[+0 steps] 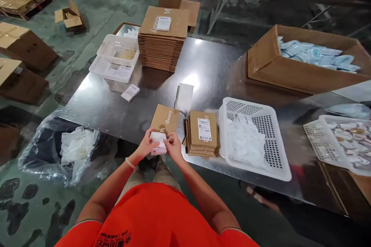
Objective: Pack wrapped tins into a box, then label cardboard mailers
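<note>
A white printed shipping label is pinched at its left side by my left hand and at its right side by my right hand. Under and just beyond it, a flat brown cardboard mailer lies at the table's near edge. To the right of my right hand stands a short stack of the same mailers, the top one bearing a white label. Farther back is a white slip or stack of paper. My fingers hide parts of the label's edges.
Right of the stack, a white basket holds white packets. A tall mailer stack, white trays and a small paper pile occupy the metal table's left. A carton of pale blue packets stands back right. A plastic-lined bin sits left below.
</note>
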The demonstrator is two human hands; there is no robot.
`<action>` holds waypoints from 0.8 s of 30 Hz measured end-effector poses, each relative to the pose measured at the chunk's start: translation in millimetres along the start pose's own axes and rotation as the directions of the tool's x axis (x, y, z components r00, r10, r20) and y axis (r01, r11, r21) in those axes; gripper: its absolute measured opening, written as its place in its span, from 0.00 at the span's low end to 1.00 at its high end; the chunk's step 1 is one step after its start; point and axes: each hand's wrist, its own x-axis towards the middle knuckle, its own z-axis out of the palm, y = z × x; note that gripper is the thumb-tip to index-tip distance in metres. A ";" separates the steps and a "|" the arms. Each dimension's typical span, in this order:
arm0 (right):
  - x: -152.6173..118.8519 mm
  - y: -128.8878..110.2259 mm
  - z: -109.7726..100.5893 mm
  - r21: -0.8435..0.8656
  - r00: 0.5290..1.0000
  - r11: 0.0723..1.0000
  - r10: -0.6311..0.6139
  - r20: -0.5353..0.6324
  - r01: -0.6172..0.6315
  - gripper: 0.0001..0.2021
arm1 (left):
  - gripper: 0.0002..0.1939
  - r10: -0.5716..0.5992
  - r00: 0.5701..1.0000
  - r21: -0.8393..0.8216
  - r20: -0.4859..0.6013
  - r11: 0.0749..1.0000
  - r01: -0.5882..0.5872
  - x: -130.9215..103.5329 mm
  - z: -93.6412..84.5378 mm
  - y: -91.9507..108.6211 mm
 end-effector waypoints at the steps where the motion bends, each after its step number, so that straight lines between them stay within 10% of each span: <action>1: 4.5 -3.2 -0.4 -0.003 1.000 1.000 -0.001 0.007 0.001 0.14 | 0.48 0.026 0.999 0.049 0.023 0.998 -0.027 -3.0 1.0 -4.3; 6: 14.5 -4.8 -2.7 -0.009 0.998 1.000 -0.009 0.069 0.010 0.13 | 0.23 0.025 0.995 0.221 -0.097 0.975 -0.003 6.0 2.2 -8.2; 24: 26.6 41.2 0.0 -0.381 0.948 0.876 -0.317 0.008 0.296 0.10 | 0.20 -0.122 0.942 0.252 -0.312 0.946 0.206 60.1 -0.7 -34.1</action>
